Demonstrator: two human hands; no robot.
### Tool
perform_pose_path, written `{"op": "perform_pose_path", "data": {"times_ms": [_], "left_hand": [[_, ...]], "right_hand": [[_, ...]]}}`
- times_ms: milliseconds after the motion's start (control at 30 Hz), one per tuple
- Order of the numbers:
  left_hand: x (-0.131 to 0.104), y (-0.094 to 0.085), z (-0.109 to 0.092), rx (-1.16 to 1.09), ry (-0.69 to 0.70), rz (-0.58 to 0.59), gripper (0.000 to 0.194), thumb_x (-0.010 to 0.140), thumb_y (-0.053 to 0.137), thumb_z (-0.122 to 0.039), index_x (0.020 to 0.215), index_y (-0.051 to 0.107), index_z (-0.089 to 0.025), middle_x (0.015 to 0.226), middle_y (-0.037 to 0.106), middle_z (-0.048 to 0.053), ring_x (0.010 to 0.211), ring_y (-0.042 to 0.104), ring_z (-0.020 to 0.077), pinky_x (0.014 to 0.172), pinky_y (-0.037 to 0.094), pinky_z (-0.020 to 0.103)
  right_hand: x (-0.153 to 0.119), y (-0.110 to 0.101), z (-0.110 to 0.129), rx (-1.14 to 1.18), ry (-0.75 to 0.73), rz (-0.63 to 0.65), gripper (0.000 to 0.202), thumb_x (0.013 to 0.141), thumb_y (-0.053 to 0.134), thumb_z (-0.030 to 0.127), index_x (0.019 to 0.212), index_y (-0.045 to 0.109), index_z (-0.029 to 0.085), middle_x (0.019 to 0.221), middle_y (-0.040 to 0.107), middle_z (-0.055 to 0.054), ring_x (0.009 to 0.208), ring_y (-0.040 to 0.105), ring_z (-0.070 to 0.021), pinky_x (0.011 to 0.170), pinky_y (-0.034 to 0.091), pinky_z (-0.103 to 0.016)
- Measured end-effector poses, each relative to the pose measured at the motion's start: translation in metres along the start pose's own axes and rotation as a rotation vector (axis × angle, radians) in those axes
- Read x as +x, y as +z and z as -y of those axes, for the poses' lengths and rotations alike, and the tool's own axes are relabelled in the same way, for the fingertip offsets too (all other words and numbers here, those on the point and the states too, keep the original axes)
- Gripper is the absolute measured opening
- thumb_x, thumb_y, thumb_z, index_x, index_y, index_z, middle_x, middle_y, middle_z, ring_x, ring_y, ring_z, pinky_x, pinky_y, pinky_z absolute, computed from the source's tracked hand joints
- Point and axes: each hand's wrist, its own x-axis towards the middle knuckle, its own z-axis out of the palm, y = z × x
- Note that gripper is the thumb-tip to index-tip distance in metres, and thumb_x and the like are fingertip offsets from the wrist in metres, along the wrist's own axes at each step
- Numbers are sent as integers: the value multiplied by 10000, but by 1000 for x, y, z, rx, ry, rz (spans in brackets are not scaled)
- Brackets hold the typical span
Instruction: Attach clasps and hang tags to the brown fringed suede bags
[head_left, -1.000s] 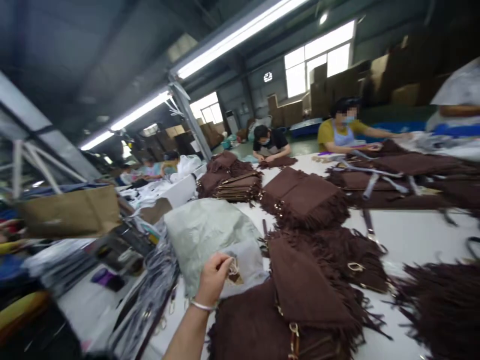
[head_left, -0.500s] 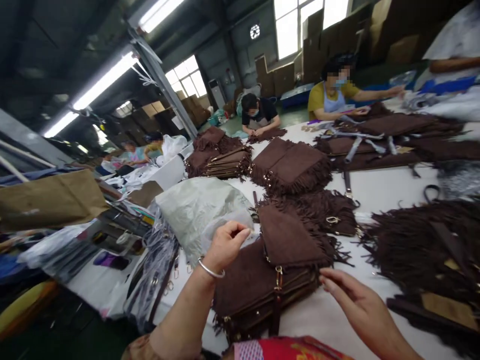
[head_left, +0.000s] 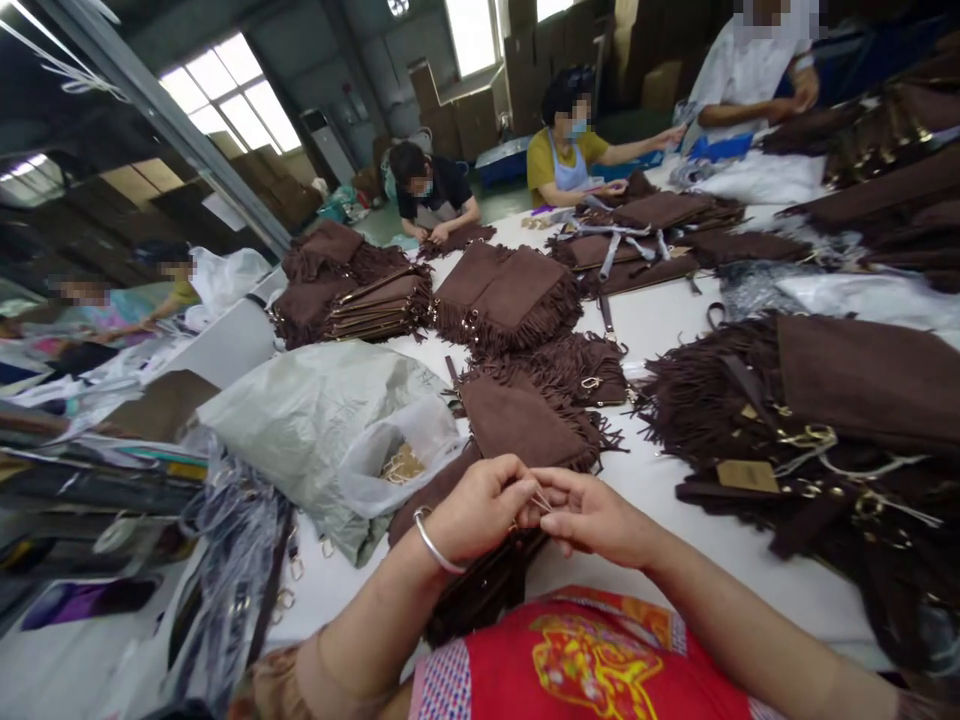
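Left hand (head_left: 480,505) & right hand (head_left: 592,515): fingertips meet, both pinching a small metal ring (head_left: 541,500), held just above the brown bag stack (head_left: 517,425) at tabletop (head_left: 660,320) near edge. Clear bag of rings (head_left: 401,460) just left of stack. Fringed bags (head_left: 817,400) to right.

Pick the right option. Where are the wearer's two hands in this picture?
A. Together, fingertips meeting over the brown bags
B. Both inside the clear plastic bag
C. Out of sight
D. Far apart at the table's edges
A: the left hand and right hand meet at the fingertips, pinching something thin above the brown bags.
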Motion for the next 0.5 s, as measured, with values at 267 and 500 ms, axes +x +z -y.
{"op": "perform_pose_path", "data": {"times_ms": [267,500], "left_hand": [[4,13,39,139,8,-192,158,879,510,-249,753,562,-168,707,599,15,660,527,130,617,397,238],[-10,25,65,230,-98,-238,227,920,448,-253,728,538,-173,700,603,16,661,532,141,629,382,257]], "right_hand": [[2,-4,-27,-221,10,-319,301,839,614,367,1053,637,156,684,610,20,502,517,-87,480,402,-211],[2,-4,-56,-1001,-367,-335,297,965,445,276,886,720,193,731,620,-44,698,564,-146,667,445,-261]]}}
